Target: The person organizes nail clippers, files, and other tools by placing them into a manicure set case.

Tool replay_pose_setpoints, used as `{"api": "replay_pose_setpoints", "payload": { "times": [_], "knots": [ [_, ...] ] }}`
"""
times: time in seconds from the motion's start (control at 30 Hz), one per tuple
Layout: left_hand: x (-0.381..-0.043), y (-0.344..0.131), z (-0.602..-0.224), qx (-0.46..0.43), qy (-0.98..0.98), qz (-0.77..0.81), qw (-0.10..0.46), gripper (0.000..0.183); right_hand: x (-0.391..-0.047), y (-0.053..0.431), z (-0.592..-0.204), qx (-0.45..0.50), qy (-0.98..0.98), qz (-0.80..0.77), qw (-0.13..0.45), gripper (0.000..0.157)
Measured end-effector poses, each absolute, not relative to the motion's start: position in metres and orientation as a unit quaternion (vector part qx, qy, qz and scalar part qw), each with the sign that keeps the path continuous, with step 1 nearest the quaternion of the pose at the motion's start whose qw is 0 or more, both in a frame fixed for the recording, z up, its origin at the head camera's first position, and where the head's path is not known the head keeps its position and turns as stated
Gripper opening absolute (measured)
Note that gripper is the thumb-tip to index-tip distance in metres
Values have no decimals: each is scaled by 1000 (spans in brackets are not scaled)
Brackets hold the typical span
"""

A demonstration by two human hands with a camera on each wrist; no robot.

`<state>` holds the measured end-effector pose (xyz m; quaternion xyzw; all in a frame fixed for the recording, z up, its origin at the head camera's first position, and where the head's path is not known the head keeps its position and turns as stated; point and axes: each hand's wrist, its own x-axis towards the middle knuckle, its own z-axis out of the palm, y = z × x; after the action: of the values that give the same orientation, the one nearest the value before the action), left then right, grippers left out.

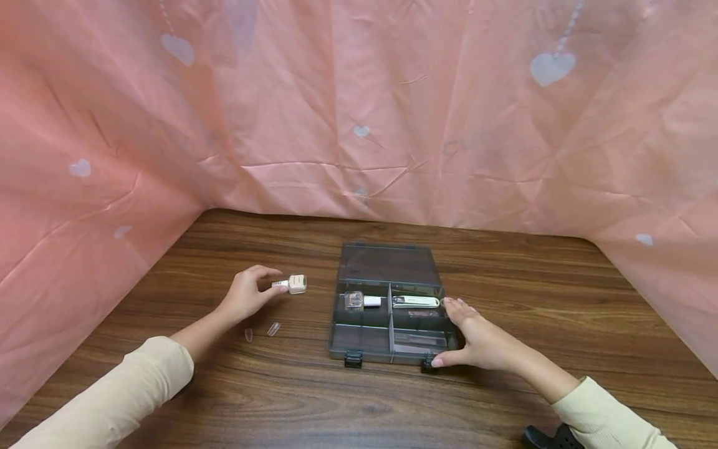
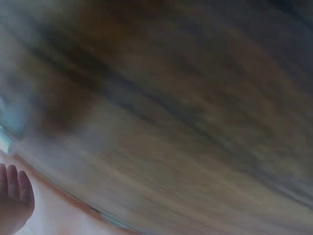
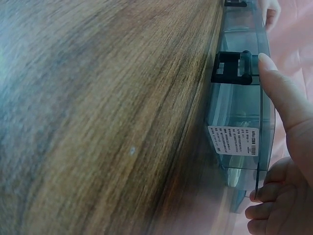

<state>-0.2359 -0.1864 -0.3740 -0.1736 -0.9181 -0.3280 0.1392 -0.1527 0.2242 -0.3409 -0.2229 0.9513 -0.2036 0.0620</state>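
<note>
My left hand (image 1: 249,293) pinches a nail polish bottle (image 1: 298,284) by its white cap, over the table left of the case. The bottle points right. A grey see-through compartment case (image 1: 364,340) lies on the table. At its front right corner, my right hand (image 1: 477,333) touches the right side with its fingers, the thumb beside a black latch (image 3: 232,68). Another nail polish bottle (image 1: 354,302) with a white cap lies in a left compartment. Across the divider is a nail clipper (image 1: 415,302). In the left wrist view, the held bottle is out of sight.
Two small clear nail-shaped pieces, one curved (image 1: 248,335) and one narrow (image 1: 273,328), lie near my left forearm. A printed label (image 3: 234,140) shows on the case's side. Pink cloth (image 1: 392,125) with hearts surrounds the wooden table (image 1: 280,399). A black strap (image 1: 552,436) lies beside my right sleeve.
</note>
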Motion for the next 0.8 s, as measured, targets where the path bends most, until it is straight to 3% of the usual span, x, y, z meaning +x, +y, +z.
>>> {"api": "replay_pose_setpoints", "payload": {
  "times": [0.37, 0.8],
  "knots": [
    [-241, -197, -387, -135, -927, -336, 97, 28, -152, 224, -340, -222, 949, -210, 70, 114],
    [-248, -195, -389, -137, -936, -310, 99, 13, -152, 224, -341, -220, 950, -208, 70, 114]
  ]
}}
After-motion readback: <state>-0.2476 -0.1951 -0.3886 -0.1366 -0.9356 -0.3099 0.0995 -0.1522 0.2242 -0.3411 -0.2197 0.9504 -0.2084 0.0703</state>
